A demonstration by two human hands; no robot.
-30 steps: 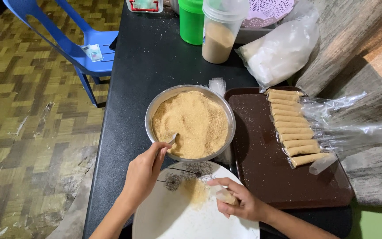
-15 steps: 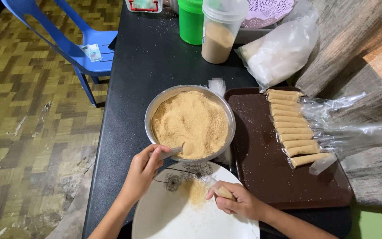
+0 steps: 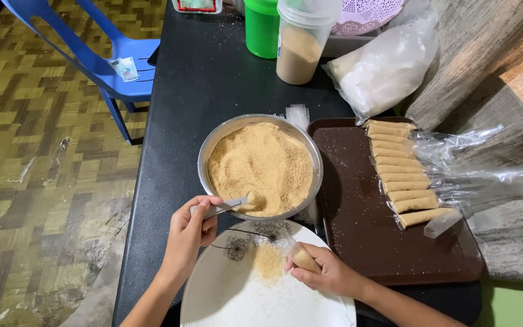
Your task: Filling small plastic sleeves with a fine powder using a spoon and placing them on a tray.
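- One spoon (image 3: 228, 206), held in the left hand (image 3: 190, 237); the fingers are clamped round its handle, and its tip, heaped with brown powder, sits at the near edge of the bowl (image 3: 260, 166).
- One steel bowl, on the black table (image 3: 201, 85) just beyond the plate (image 3: 225, 297), filled nearly to the rim with the same brown powder.
- One small clear tube (image 3: 301, 257), partly filled with powder, pinched in the right hand (image 3: 328, 274); the fingers are closed on it, above the plate's far right part.
- One white plate with a dark dandelion print, at the near table edge; one small spill of powder (image 3: 269, 263) lies on it between the two hands.
- One brown tray (image 3: 358, 230) just right of the bowl, carrying a row of about ten filled tubes (image 3: 398, 172), lying side by side, their clear tails trailing off to the right.
- Farther back: one lidded jar (image 3: 302, 39) of powder, one green cup (image 3: 262, 27), one clear bag (image 3: 388, 63) and one blue chair (image 3: 107, 57) on the floor at left.
- Against the frame of a second ago: the spoon then was dug into the powder with the left hand lower over the bowl's rim; now it is drawn back to the near rim, loaded. The right hand has shifted slightly left on the plate. Bowl, tray and row of tubes lie as before.
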